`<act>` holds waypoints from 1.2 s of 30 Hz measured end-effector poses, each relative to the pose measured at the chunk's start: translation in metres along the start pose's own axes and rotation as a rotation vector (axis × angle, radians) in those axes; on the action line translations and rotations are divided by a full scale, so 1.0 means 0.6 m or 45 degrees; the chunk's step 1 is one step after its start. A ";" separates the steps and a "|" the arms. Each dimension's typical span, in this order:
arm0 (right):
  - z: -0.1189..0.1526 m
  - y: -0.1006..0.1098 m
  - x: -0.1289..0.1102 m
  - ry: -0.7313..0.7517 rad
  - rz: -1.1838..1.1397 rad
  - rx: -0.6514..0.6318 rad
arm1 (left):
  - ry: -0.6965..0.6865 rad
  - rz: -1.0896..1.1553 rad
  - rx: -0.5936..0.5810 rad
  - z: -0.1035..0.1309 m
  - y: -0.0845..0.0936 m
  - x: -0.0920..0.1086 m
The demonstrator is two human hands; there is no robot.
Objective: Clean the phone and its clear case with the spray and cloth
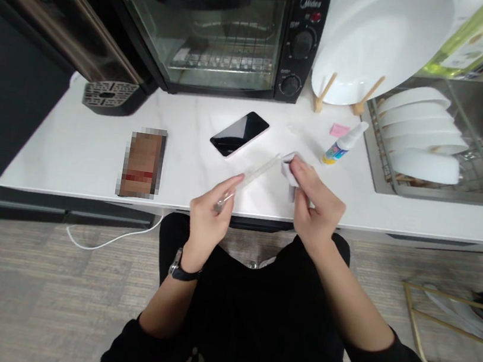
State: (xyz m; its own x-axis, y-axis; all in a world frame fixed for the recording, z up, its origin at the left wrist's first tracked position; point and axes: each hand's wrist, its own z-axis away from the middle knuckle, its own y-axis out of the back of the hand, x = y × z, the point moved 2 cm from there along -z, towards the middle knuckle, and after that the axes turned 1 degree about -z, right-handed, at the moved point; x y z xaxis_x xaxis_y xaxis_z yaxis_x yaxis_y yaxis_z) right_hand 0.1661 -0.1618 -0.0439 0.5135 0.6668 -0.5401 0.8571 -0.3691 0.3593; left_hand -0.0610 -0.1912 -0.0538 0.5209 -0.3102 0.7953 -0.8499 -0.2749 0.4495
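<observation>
My left hand [213, 210] is closed around one end of a thin, clear strip-like object [258, 171], which slants up and to the right over the white counter. In my right hand [319, 207] a light grey folded cloth [291, 167] is pinched, close to the far end of the clear object; whether they touch is hard to tell. A phone with a dark screen [239, 134] lies just beyond my hands. To the right, a small white spray bottle [344, 143] with a blue and yellow label stands near a pink slip [339, 130].
A black toaster oven [216, 39] stands at the counter's back. Large white plates [378, 38] lean in a wooden rack. White bowls [426, 165] sit in a sink rack at right. A blurred brown item [142, 161] lies at left on the counter [179, 178].
</observation>
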 end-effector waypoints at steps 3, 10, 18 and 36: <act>-0.015 -0.017 0.010 0.039 0.083 -0.104 | -0.009 0.045 -0.065 -0.012 -0.031 0.006; -0.007 -0.049 -0.028 0.288 0.063 -0.364 | -0.092 -0.077 -0.016 -0.013 -0.036 -0.005; -0.012 -0.033 -0.019 0.321 0.090 -0.447 | -0.170 -0.039 -0.064 -0.011 -0.031 -0.007; -0.024 0.045 0.028 0.501 0.171 -0.172 | 0.723 1.213 -0.946 -0.104 -0.013 -0.003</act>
State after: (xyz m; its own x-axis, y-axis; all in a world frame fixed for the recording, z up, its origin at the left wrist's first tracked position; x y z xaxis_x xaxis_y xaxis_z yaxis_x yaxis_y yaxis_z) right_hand 0.1970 -0.1514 -0.0326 0.5432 0.8242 -0.1600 0.7574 -0.3988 0.5171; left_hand -0.0605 -0.1319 -0.0333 -0.2471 0.3664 0.8971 -0.7967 0.4501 -0.4033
